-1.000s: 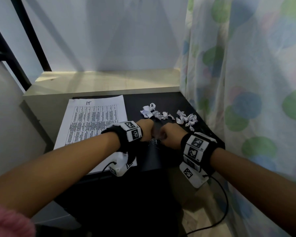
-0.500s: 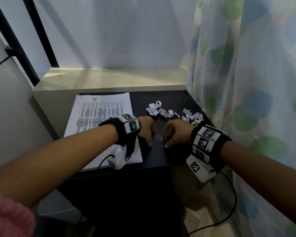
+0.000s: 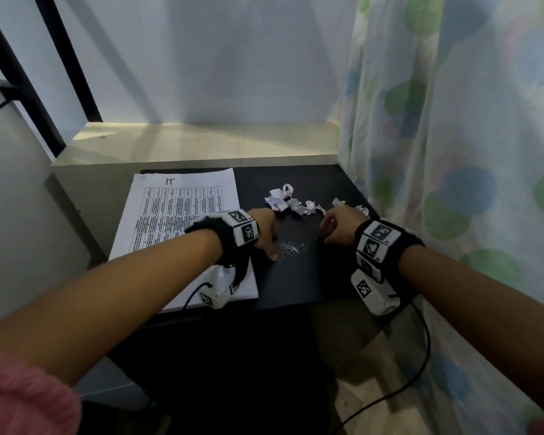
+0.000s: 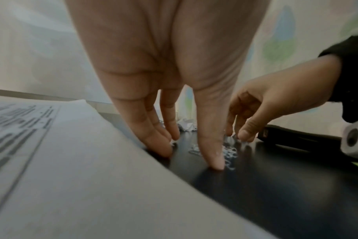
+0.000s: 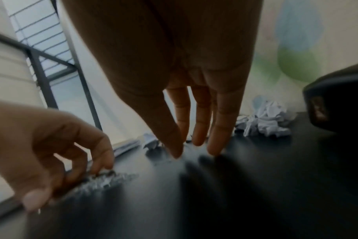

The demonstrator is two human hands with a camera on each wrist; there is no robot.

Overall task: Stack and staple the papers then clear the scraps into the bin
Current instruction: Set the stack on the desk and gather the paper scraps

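We have both hands down on the black surface (image 3: pixel 296 287), either side of a small heap of loose silver staples (image 3: pixel 291 248) near its front edge. Our left hand (image 3: pixel 264 229) stands on straight fingers, the tips (image 4: pixel 217 161) touching the surface just beside the heap and holding nothing. Our right hand (image 3: pixel 338 226) hangs relaxed with its fingertips (image 5: pixel 213 150) at or just above the surface, also holding nothing, as far as we can tell through the blur.

The white printed papers (image 3: pixel 182 221) lie stacked along the left edge, our left wrist over their near corner. The crumpled white paper scraps (image 3: pixel 289 202) sit in a loose row toward the far right corner, beyond our hands.

We judge the scraps very light and springy; they should be pinched or scooped together in a cupped hand, since a careless sweep could scatter them. The staples are tiny, stiff and sharp, hard to pinch off a smooth top, better swept together toward the edge. The papers are thin and floppy; we would square them by the edges before stapling a corner.

A black stapler-like body (image 4: pixel 296 137) shows low beside the right wrist in the left wrist view, but our right arm hides it in the head view. No bin is in view. We cannot tell whether the papers are already stapled.
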